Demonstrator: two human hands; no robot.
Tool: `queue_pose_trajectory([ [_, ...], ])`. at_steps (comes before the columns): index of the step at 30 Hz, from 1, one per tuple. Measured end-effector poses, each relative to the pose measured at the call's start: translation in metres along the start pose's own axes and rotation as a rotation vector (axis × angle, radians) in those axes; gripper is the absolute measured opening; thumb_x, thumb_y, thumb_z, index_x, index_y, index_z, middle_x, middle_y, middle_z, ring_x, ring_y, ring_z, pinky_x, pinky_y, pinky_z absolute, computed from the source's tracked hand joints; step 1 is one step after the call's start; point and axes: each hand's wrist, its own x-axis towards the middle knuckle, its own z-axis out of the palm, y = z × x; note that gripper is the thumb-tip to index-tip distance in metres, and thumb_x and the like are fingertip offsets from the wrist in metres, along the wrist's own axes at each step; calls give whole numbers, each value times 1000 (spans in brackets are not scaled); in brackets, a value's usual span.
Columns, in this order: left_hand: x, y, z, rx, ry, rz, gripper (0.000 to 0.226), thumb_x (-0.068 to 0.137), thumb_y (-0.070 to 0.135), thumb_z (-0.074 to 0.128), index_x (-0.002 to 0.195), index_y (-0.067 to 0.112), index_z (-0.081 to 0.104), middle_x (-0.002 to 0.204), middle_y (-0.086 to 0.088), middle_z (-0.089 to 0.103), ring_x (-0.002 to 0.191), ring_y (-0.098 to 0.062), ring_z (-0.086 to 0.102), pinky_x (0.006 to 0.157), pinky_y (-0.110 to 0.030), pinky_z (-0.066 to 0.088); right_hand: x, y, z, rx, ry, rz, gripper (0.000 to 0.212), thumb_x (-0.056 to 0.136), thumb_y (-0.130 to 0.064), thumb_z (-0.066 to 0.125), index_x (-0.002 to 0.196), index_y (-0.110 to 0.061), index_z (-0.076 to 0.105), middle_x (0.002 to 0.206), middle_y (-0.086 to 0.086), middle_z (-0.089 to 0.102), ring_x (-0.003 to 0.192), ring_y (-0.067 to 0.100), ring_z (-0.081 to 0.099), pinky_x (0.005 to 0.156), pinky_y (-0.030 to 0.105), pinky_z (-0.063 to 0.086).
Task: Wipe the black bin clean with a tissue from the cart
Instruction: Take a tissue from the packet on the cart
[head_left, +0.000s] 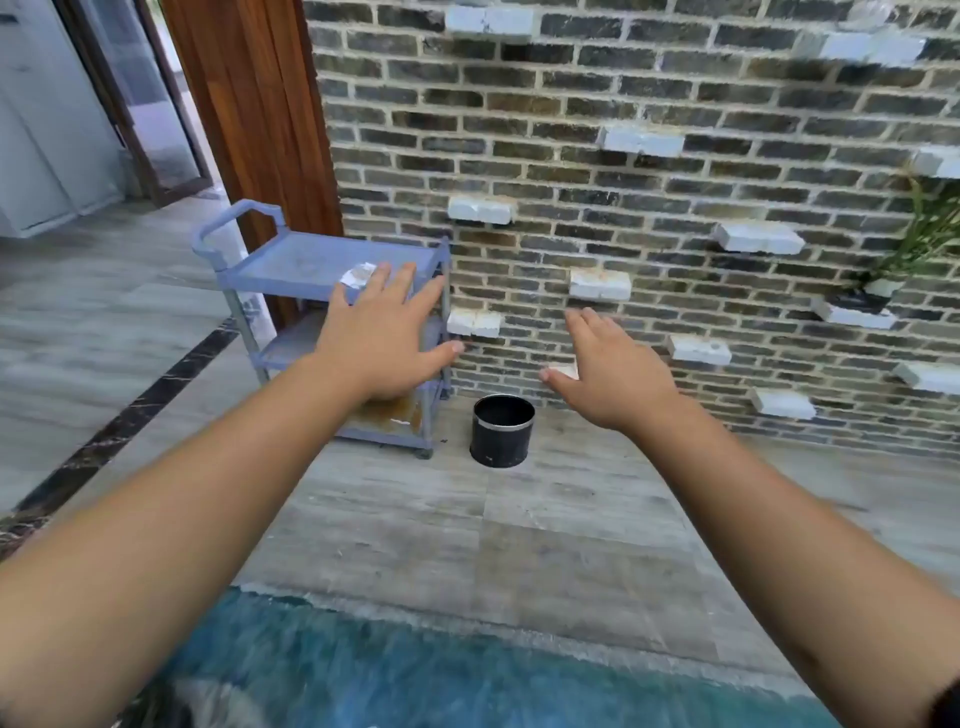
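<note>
A small round black bin (502, 431) with a silver band stands upright on the floor at the foot of the brick wall. To its left is a blue three-shelf cart (291, 265). A crumpled white tissue (358, 274) lies on the cart's top shelf, just beyond my left fingertips. My left hand (387, 332) is stretched out in front of the cart with fingers spread, holding nothing. My right hand (610, 371) is raised above and right of the bin, fingers straight and empty.
A dark brick wall (675, 208) with protruding white bricks runs behind the bin. A wooden pillar (249, 104) stands behind the cart. Grey tiled floor (467, 519) lies between me and the bin. A plant (930, 234) grows at the right edge.
</note>
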Motion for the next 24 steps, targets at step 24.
queue_pose_trajectory([
  [24, 168, -274, 147, -1, -265, -106, 73, 90, 61, 38, 153, 30, 16, 164, -3, 7, 150, -28, 4, 113, -63, 13, 315, -178, 150, 20, -305, -123, 77, 92, -52, 50, 153, -24, 12, 162, 1, 16, 146, 22, 21, 108, 47, 37],
])
